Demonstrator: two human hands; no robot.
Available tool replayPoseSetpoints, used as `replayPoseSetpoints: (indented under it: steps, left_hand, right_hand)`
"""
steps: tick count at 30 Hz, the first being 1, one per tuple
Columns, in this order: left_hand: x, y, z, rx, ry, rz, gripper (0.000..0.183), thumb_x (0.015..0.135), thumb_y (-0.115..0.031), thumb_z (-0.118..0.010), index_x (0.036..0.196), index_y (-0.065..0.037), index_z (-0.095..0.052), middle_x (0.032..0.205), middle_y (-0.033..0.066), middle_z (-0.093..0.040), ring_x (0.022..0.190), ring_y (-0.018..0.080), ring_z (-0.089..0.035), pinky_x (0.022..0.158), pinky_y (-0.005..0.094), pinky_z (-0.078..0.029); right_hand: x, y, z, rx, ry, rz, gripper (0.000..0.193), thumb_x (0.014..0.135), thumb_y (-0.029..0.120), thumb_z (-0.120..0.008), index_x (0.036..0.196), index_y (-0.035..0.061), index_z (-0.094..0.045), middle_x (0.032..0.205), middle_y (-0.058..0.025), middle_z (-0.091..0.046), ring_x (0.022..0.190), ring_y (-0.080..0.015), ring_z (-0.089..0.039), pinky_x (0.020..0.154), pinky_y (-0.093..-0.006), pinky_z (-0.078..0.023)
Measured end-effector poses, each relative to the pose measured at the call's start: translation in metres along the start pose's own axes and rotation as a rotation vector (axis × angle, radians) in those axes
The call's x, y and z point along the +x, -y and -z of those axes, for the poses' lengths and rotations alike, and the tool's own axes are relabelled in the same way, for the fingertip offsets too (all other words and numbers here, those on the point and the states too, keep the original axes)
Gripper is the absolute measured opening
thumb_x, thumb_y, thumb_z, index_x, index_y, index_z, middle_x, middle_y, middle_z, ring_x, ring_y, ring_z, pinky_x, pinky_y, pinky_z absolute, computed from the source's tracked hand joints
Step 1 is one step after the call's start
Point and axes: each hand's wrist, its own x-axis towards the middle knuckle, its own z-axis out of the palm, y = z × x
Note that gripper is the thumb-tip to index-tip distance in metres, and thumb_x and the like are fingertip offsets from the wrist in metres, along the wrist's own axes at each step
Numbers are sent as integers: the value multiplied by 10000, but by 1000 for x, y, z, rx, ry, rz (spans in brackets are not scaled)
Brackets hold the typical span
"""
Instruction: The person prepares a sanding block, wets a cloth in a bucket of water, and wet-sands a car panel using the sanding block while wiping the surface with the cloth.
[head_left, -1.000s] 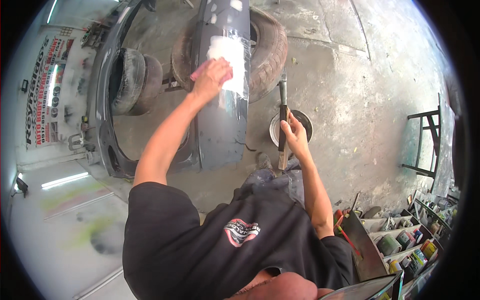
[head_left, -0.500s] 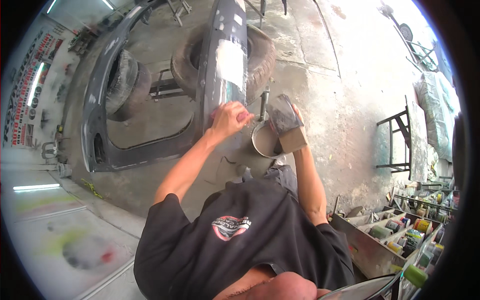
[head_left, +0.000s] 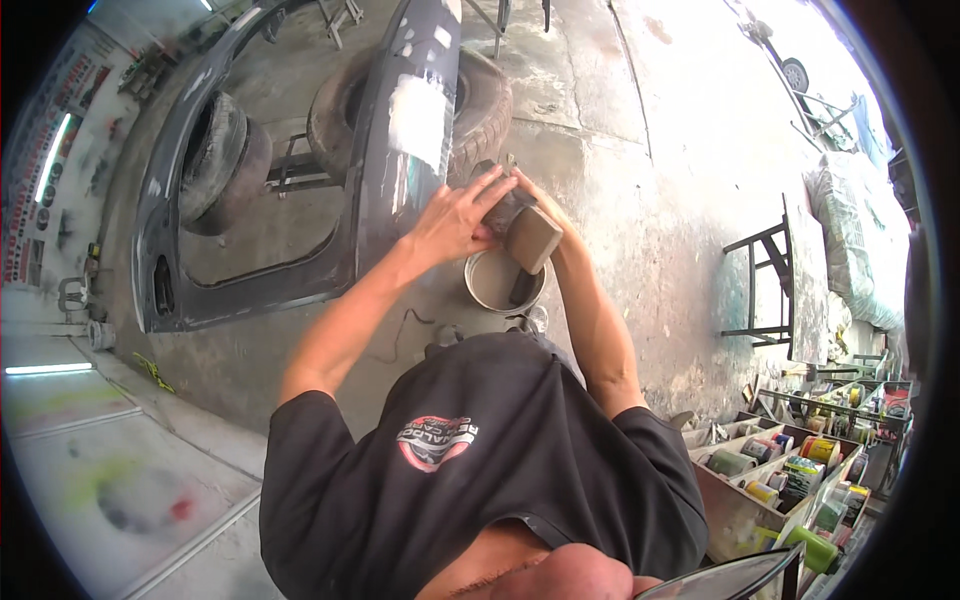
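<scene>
My right hand (head_left: 543,203) grips a dark-topped block (head_left: 536,241) with a tan face, tilted above a round bucket (head_left: 474,290). My left hand (head_left: 462,216) is up against the dark side of the block, its fingers reaching over the top. A small pink piece (head_left: 486,232) shows under the left palm, mostly hidden, and its kind is unclear. Just left of my hands stands a dark grey vehicle body frame (head_left: 372,190) with a whitish filler patch (head_left: 417,118) on its face. The bucket holds greyish contents and a dark object (head_left: 522,289).
Large tyres (head_left: 482,112) stand behind the frame, with another tyre (head_left: 215,165) seen through its opening. At right are a dark metal stand (head_left: 765,265), a plastic-covered bundle (head_left: 850,235) and a wooden tray (head_left: 735,490) of cans. A paint-marked white panel (head_left: 130,480) is at lower left.
My left hand has left the frame's surface and moved right to the block. The block has swung inward toward it in my right hand. The whole view has shifted slightly.
</scene>
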Motion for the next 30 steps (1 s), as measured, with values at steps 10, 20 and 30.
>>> replayPoseSetpoints:
  steps: [10,20,30]
  left_hand:
    - [9,5,-22,-1467,60,477,449,970,-334,-766,1200,-6,-563,772,9,-665,724,92,-681,593,270,-503]
    - [0,1,-16,-1723,-157,506,673,962,-435,-746,1425,-4,-518,1261,87,-663,1114,181,-686,930,355,-598]
    - [-3,4,-21,-1875,-208,493,800,966,-546,-685,1505,-11,-433,1427,144,-579,1314,267,-594,1081,430,-527]
  right_hand:
    - [-19,36,1,-1141,-112,662,230,976,193,-710,1071,-14,-746,842,-153,-722,705,-224,-689,660,-352,-549]
    - [-14,44,-12,-1210,124,826,578,892,324,-782,1359,30,-611,1185,-222,-644,1108,-415,-642,969,-466,-517]
    - [-47,46,6,-1218,85,735,596,845,222,-790,1400,72,-633,1158,-189,-627,1011,-359,-644,898,-413,-532]
